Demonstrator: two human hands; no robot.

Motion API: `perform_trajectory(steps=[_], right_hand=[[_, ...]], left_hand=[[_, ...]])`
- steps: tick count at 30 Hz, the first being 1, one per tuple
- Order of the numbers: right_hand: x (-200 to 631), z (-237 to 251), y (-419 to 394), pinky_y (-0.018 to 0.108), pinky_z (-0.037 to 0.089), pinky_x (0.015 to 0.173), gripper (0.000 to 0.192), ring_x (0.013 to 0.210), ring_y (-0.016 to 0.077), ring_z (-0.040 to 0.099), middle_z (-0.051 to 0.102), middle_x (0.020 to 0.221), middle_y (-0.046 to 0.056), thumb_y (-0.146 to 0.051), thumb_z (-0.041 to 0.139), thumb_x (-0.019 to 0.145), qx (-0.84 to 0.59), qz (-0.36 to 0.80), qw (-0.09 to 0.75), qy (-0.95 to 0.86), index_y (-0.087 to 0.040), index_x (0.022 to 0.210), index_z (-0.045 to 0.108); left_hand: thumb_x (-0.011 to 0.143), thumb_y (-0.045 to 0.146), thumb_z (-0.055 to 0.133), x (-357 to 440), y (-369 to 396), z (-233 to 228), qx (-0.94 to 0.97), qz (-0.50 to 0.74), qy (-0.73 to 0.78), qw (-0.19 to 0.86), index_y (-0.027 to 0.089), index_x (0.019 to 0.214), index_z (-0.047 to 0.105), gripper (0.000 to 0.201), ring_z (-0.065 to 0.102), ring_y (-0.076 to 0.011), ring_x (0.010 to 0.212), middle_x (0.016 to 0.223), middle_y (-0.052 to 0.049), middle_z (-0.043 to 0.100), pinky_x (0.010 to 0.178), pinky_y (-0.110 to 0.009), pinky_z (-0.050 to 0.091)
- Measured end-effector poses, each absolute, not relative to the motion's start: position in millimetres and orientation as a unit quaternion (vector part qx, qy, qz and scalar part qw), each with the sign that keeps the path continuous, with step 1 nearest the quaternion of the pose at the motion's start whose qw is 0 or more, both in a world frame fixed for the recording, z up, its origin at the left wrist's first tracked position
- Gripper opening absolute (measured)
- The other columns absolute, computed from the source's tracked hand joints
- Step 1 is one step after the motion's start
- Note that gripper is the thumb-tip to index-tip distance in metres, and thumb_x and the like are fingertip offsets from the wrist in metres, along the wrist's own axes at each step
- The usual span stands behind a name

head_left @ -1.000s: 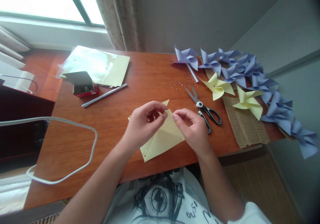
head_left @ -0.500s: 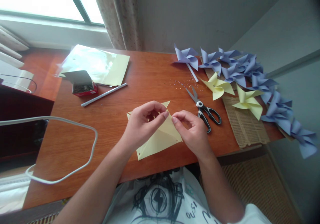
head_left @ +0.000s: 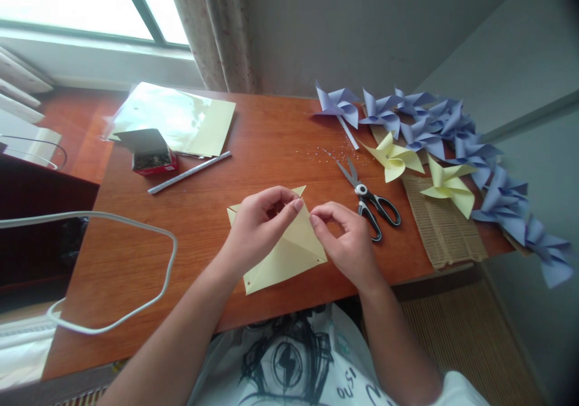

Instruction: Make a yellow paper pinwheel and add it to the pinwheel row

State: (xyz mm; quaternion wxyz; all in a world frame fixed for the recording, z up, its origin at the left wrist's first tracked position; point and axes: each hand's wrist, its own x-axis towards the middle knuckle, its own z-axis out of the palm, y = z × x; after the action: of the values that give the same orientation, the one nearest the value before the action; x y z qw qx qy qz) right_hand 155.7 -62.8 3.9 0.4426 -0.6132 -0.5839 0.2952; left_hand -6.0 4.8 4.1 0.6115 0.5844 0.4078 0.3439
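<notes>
A yellow paper square (head_left: 289, 258), cut in from its corners and with small holes near the corner tips, lies on the table in front of me. Over its upper part is my left hand (head_left: 266, 222), thumb and forefinger pinched together by the paper's slit. My right hand (head_left: 346, 240) pinches at the sheet's right edge, its fingertips just across from the left ones. The fingers hide part of the paper. Right of that hand lie scissors (head_left: 362, 192) with black and grey handles, blades partly apart.
Several blue pinwheels (head_left: 420, 134) and two yellow pinwheels (head_left: 447, 183) lie at the right, some on corrugated cardboard (head_left: 446, 237). A small red box (head_left: 156, 163), a paper stick (head_left: 190, 172) and packaged sheets (head_left: 217, 125) sit at the back left. A white cable (head_left: 169, 261) loops over the left side.
The yellow paper has shifted slightly left and toward me. Both hands keep their pinched poses, almost in place.
</notes>
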Motion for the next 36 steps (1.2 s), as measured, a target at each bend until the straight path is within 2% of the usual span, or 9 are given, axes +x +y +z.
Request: perform_trajectory(steps=[5, 9, 12, 16, 21, 27, 30, 32, 36], right_hand=[[161, -1, -63, 0.030, 0.051, 0.076, 0.009, 0.081, 0.0173, 0.065, 0.069, 0.085, 0.001, -0.021, 0.063, 0.093, -0.620, 0.316, 0.478, -0.535, -0.021, 0.086, 0.069], [169, -4, -65, 0.028, 0.051, 0.075, 0.008, 0.077, 0.0157, 0.064, 0.068, 0.082, -0.001, -0.025, 0.066, 0.092, -0.624, 0.332, 0.512, -0.488, -0.023, 0.087, 0.070], [173, -6, -66, 0.027, 0.052, 0.071, 0.007, 0.075, 0.0153, 0.064, 0.068, 0.080, -0.001, -0.029, 0.068, 0.091, -0.619, 0.348, 0.541, -0.450, -0.024, 0.087, 0.071], [177, -7, -65, 0.027, 0.052, 0.067, 0.010, 0.073, 0.0159, 0.062, 0.068, 0.078, 0.000, -0.034, 0.071, 0.088, -0.617, 0.354, 0.568, -0.414, -0.024, 0.086, 0.072], [179, -6, -66, 0.027, 0.052, 0.069, 0.009, 0.075, 0.0158, 0.063, 0.069, 0.080, 0.000, -0.033, 0.073, 0.086, -0.607, 0.362, 0.587, -0.396, -0.024, 0.087, 0.072], [183, -5, -66, 0.029, 0.050, 0.067, 0.015, 0.073, 0.0167, 0.061, 0.068, 0.078, 0.001, -0.039, 0.071, 0.086, -0.624, 0.340, 0.580, -0.399, -0.024, 0.087, 0.072], [185, -6, -64, 0.029, 0.050, 0.067, 0.016, 0.072, 0.0167, 0.060, 0.067, 0.077, 0.000, -0.040, 0.072, 0.086, -0.626, 0.333, 0.587, -0.390, -0.024, 0.087, 0.072], [186, -8, -64, 0.029, 0.049, 0.067, 0.016, 0.072, 0.0168, 0.059, 0.067, 0.077, 0.000, -0.040, 0.072, 0.085, -0.624, 0.336, 0.594, -0.380, -0.024, 0.087, 0.072], [185, -12, -63, 0.028, 0.048, 0.067, 0.015, 0.071, 0.0152, 0.058, 0.066, 0.078, 0.000, -0.038, 0.075, 0.083, -0.610, 0.367, 0.615, -0.339, -0.024, 0.088, 0.072]], left_hand=[[0.087, 0.036, 0.072, -11, 10, 8, 0.563, 0.449, 0.460, 0.519, 0.018, 0.087, 0.071, 0.018, 0.059, -0.0143, 0.070, 0.079, -0.002, 0.068, 0.062, -0.025, 0.043], [0.088, 0.033, 0.072, -20, 17, 12, 0.517, 0.538, 0.485, 0.455, 0.022, 0.096, 0.071, 0.014, 0.064, -0.0172, 0.095, 0.103, -0.004, 0.072, 0.078, -0.025, 0.049], [0.085, 0.032, 0.074, -23, 21, 11, 0.492, 0.552, 0.488, 0.464, 0.024, 0.103, 0.068, 0.022, 0.061, -0.0209, 0.113, 0.119, -0.005, 0.068, 0.092, -0.027, 0.049], [0.078, 0.030, 0.079, -21, 24, 2, 0.437, 0.546, 0.478, 0.532, 0.023, 0.110, 0.065, 0.035, 0.059, -0.0228, 0.122, 0.125, -0.007, 0.066, 0.098, -0.030, 0.047], [0.077, 0.032, 0.080, -20, 26, -5, 0.341, 0.484, 0.467, 0.657, 0.022, 0.116, 0.063, 0.043, 0.065, -0.0212, 0.110, 0.127, -0.009, 0.068, 0.082, -0.027, 0.049], [0.073, 0.026, 0.083, -18, 25, -2, 0.300, 0.460, 0.452, 0.703, 0.018, 0.116, 0.065, 0.047, 0.067, -0.0150, 0.084, 0.111, -0.007, 0.073, 0.075, -0.026, 0.050], [0.072, 0.024, 0.084, -16, 25, 1, 0.271, 0.455, 0.448, 0.720, 0.018, 0.114, 0.066, 0.046, 0.067, -0.0145, 0.082, 0.106, -0.006, 0.073, 0.073, -0.025, 0.051], [0.074, 0.025, 0.083, -16, 24, 1, 0.272, 0.449, 0.435, 0.732, 0.019, 0.109, 0.068, 0.038, 0.067, -0.0146, 0.079, 0.096, -0.003, 0.072, 0.071, -0.025, 0.052], [0.080, 0.029, 0.080, -14, 21, 0, 0.310, 0.427, 0.405, 0.747, 0.017, 0.079, 0.068, 0.017, 0.064, -0.0125, 0.069, 0.079, -0.001, 0.070, 0.066, -0.023, 0.050]])
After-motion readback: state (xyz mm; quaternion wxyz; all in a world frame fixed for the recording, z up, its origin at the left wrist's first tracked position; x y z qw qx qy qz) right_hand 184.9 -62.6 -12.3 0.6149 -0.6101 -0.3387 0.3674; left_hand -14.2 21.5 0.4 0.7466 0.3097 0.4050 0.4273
